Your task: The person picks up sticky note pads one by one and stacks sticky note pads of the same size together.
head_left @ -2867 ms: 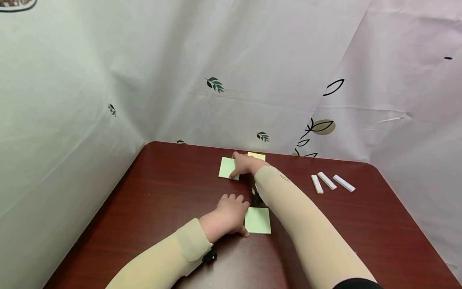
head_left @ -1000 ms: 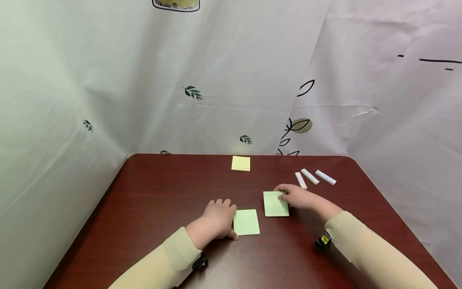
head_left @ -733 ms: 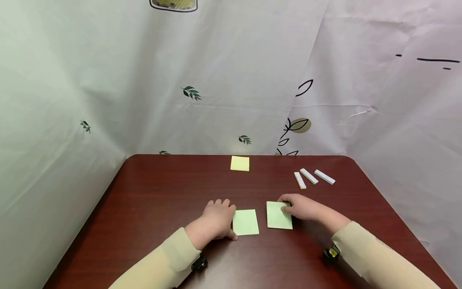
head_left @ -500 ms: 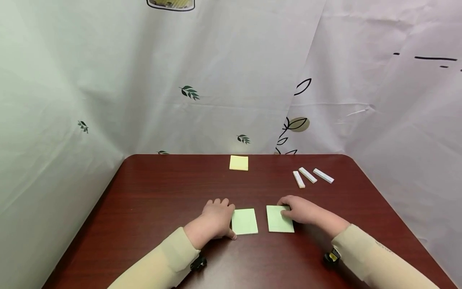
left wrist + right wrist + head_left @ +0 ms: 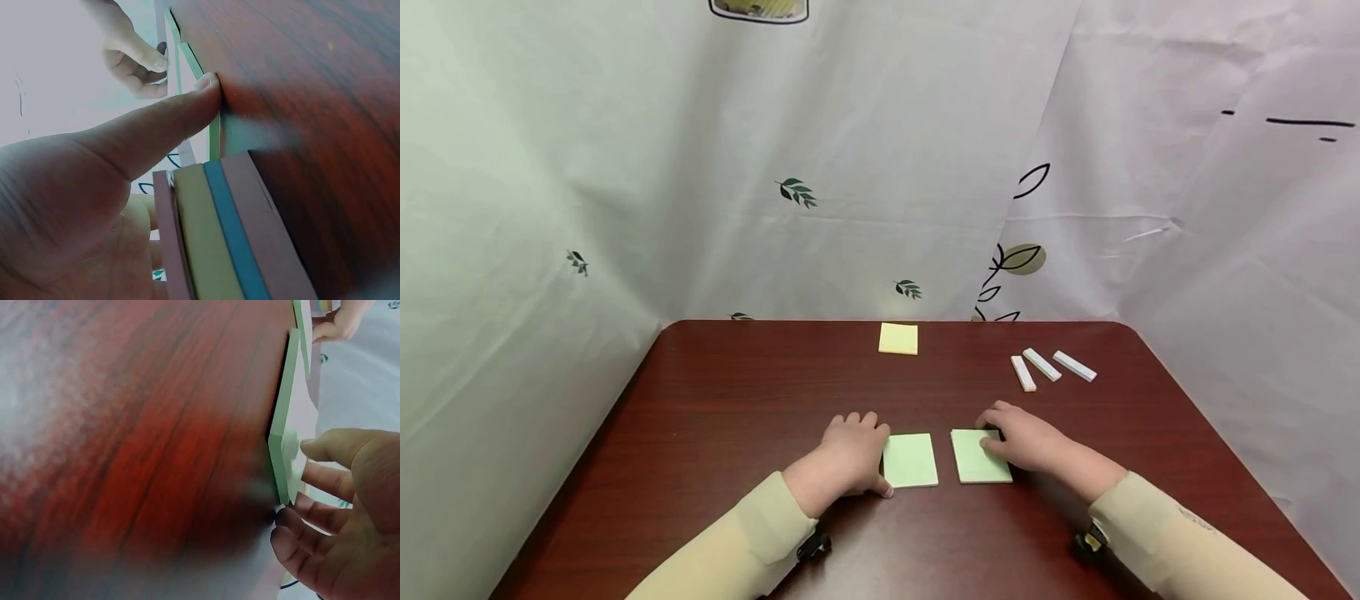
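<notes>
The left hand (image 5: 850, 454) is spread by the left pad (image 5: 911, 461) and a stack (image 5: 219, 225), the right hand (image 5: 1026, 437) spread at the right pad (image 5: 976, 467).

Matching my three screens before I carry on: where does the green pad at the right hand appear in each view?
Head: the green pad is below and right of centre.
Left wrist: the green pad is a sliver near the top, left of centre.
Right wrist: the green pad is right of centre, seen at a slant.
Shared landmark: the right hand.
</notes>
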Motion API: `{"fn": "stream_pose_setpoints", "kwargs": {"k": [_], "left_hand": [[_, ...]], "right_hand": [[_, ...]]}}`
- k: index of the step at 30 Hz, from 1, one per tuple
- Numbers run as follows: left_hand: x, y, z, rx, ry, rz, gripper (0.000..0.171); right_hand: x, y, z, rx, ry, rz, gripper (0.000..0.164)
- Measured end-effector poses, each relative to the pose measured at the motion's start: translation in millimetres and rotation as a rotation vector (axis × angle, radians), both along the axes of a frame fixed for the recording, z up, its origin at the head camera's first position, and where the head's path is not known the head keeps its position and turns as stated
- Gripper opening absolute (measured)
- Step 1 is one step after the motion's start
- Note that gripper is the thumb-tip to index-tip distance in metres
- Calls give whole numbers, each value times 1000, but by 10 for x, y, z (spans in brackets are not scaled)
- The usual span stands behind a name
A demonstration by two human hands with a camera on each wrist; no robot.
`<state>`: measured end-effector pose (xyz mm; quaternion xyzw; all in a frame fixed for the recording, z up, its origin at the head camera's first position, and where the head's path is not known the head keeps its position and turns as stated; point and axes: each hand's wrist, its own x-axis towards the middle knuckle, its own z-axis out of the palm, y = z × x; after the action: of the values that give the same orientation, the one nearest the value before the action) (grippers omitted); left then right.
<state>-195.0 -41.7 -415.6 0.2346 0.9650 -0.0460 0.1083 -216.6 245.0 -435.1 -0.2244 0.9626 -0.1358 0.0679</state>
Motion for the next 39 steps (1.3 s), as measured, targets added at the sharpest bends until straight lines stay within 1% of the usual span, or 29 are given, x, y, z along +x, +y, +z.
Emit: {"fn": "stream_pose_setpoints", "kwargs": {"k": [3, 10, 13, 17, 22, 29, 34, 39], "left_hand": [[-2, 1, -11, 7, -2, 3, 80], [-7, -4, -19, 18, -2, 5, 79], [-5, -5, -21, 19, -2, 3, 79], [-2, -2, -20, 18, -1, 2, 78], [-8, 9, -5, 4, -2, 2, 79], [-30, 17, 7, -25, -16, 11, 80], [-47, 21, 2, -22, -21, 12, 79], [-46, 27, -12, -20, -26, 18, 79]], "right_hand": [[10, 29, 33, 1, -31, 6, 25], [67, 87, 122, 19, -146, 27, 61], [84, 91, 135, 39, -165, 30, 69], [91, 82, 141, 49, -175, 33, 71], [75, 59, 153, 56, -186, 26, 68], [-36, 20, 167, 86, -228, 41, 66], [-124, -15, 172, 114, -286, 24, 67], [-147, -46, 190, 109, -311, 29, 69]]}}
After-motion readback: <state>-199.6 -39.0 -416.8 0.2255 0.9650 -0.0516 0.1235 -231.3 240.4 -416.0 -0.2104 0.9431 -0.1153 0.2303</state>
